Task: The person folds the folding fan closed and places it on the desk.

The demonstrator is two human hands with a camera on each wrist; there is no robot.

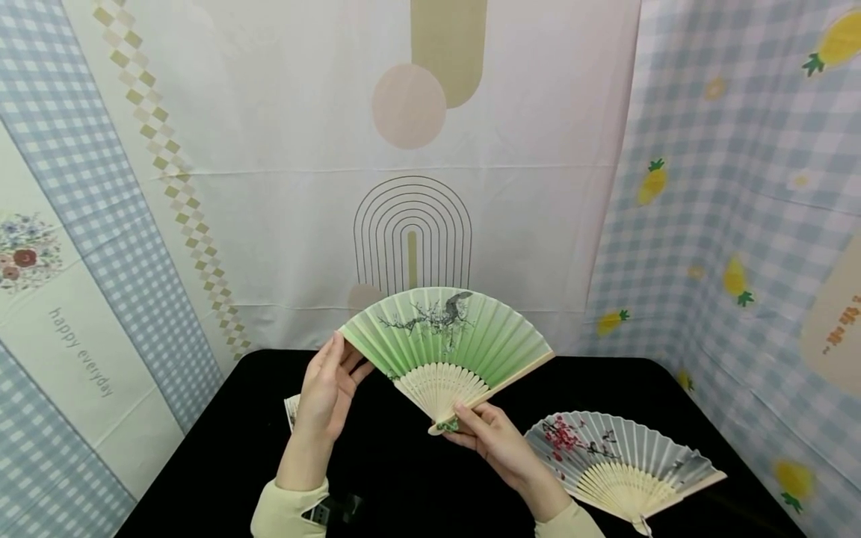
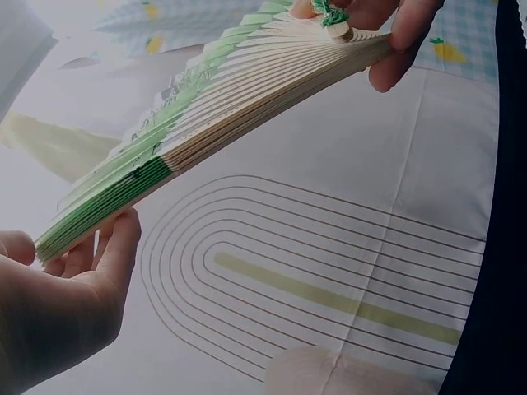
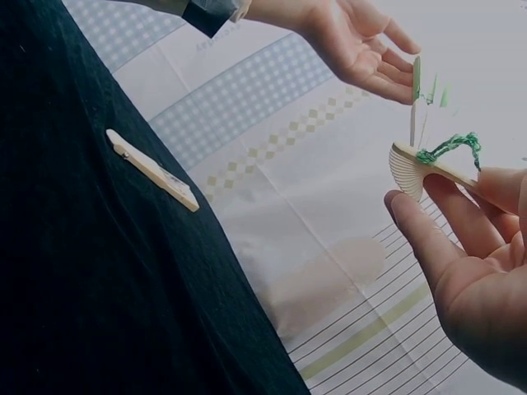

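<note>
— What do we see of our right hand (image 1: 494,437)?
— Its fingers pinch the green fan (image 1: 447,340) at the pivot, above the black table (image 1: 222,418) mid-edge.
— And the left hand (image 1: 327,388)?
— Fingers straight, touching the fan's outer rib. A grey fan (image 1: 622,456) lies open near the table's right edge.

The open paper folding fan (image 1: 447,336) above the right hand's fingers (image 1: 471,415) fades from green at its edges to pale at the middle, with a dark inked branch painted across it, cream bamboo ribs and a green cord at the pivot. The grey-white paper fan (image 1: 622,456) lying right of those fingers bears red blossoms on dark twigs over cream ribs. The worktop (image 1: 403,478) is black. The backdrop cloth (image 1: 410,224) behind is off-white with thin grey arches and beige shapes.
</note>
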